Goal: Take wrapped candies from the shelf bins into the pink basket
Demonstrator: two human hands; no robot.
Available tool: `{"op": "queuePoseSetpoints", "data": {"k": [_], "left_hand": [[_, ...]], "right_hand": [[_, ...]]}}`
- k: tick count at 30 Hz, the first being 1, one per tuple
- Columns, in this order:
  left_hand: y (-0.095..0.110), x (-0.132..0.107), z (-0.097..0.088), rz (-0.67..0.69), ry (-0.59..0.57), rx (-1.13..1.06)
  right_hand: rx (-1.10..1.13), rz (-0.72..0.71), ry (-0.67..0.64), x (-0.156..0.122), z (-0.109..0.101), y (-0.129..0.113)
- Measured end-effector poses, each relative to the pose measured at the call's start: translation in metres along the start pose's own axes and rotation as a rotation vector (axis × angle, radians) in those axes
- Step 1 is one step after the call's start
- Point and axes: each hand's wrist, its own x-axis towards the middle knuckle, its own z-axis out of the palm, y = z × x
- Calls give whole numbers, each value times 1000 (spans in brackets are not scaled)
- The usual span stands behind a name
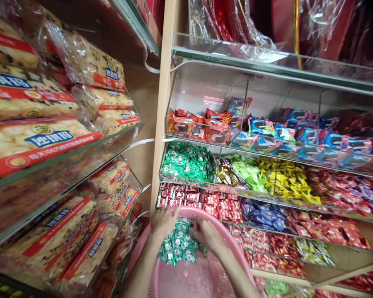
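Note:
A pink plastic basket sits low in the middle, holding a heap of green wrapped candies. My left hand rests on the left side of the heap, fingers curled into the candies. My right hand presses on the right side of the heap, fingers bent around it. Right above the basket, a clear shelf bin holds the same green candies.
Clear acrylic shelf bins on the right hold red, yellow, lime, blue and purple wrapped sweets in several tiers. Left shelves carry bagged rice-crisp cakes with red labels. A wooden upright divides the two racks. Red goods in plastic lie on top.

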Motion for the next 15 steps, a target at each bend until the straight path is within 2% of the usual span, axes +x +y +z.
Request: {"op": "queuePoseSetpoints", "data": {"k": [4, 8, 11, 15], "left_hand": [[3, 0, -2, -16, 17, 14], [3, -2, -4, -32, 9, 12], [0, -3, -5, -37, 13, 6], [-3, -1, -4, -39, 40, 10]], "right_hand": [[89, -140, -40, 20, -42, -54], [-4, -331, 106, 56, -87, -95], [-208, -353, 154, 89, -104, -102], [-427, -272, 106, 127, -103, -98]]}}
